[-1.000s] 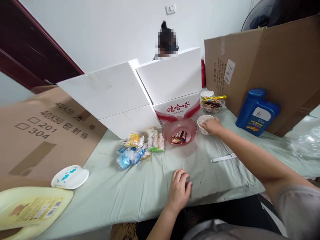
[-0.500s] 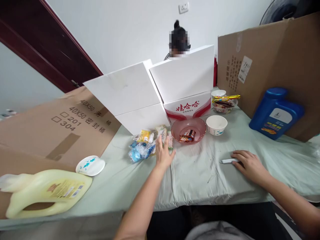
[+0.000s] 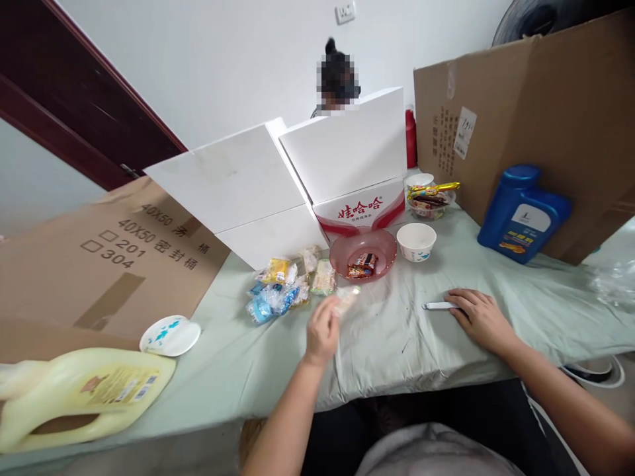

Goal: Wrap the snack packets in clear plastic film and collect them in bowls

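Note:
My left hand [image 3: 322, 330] pinches a small wrapped snack [image 3: 347, 301] by one end, lifted in front of the pink bowl. The snack is a little blurred. Several wrapped snacks [image 3: 280, 294] lie in a pile to its left, blue, yellow and clear, with another packet [image 3: 323, 277] beside the bowl. Inside the translucent pink bowl [image 3: 338, 259] are a few dark red-brown wrapped bars [image 3: 362, 266]. On the cloth, my right hand [image 3: 479, 320] rests with its fingers over a slim white tool [image 3: 439, 306] that has a metal tip; its exact kind is unclear.
White panels [image 3: 238, 178] and a printed carton [image 3: 367, 210] stand behind the bowl, with a person beyond. Paper bowls [image 3: 417, 243], a blue jug [image 3: 520, 218] and a large cardboard box [image 3: 476, 132] are rightward. Leftward lie a yellow jug [image 3: 99, 390] and a tipped paper bowl [image 3: 171, 335].
My left hand has taken a wrapped snack from the pile and drawn it back toward me, fingers closing from spread to a pinch. My right hand stays on the white tool. The view has shifted slightly.

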{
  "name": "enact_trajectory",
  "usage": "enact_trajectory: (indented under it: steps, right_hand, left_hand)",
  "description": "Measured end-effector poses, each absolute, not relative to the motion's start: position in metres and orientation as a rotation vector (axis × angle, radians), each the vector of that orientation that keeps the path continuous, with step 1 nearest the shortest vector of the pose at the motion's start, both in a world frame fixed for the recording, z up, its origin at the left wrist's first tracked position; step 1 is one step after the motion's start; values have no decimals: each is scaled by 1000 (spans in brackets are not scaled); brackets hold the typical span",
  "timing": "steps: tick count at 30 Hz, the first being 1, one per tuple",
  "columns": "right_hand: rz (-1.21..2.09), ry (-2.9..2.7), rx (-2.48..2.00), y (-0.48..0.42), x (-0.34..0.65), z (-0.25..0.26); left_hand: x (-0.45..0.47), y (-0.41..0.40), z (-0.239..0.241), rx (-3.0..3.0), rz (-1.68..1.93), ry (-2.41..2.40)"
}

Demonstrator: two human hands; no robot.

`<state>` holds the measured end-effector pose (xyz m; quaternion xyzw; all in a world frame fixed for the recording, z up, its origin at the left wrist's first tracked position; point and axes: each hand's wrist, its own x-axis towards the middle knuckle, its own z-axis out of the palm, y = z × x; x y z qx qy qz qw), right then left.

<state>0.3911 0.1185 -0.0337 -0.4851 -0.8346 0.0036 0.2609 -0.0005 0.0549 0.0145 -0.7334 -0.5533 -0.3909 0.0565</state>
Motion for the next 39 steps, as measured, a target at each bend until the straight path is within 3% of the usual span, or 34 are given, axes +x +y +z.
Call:
enact_trajectory:
  steps: [4,8,13,19,26,32,39]
  right_hand:
    - [98,-2218,-1312,109,377,-22]
    - [304,-2209,-1191,80,332,1]
    - [286,-2513,-975,53,277,18]
    - [265,-2414,-1220,74,316,7]
    - [-7,-2196,-1535,90,359,0]
    - [331,-2260,-1014,74,286,16]
    - [757,-2166,-1147,86,258,9]
  left_hand:
    - [46,19,-1,-2696,-933,-1412]
    - [53,13,-9,-2503,-1161,-1577]
    - [45,17,-14,-2334,-1259,-1810]
    - [44,15,-11,-2400,-1272,-1782]
    - [42,19,-12,-2371,-1322,-1823]
    - [43,20,-13,-2379,-1381,-1781]
    - [41,18,-12,-2378,-1391,-1876]
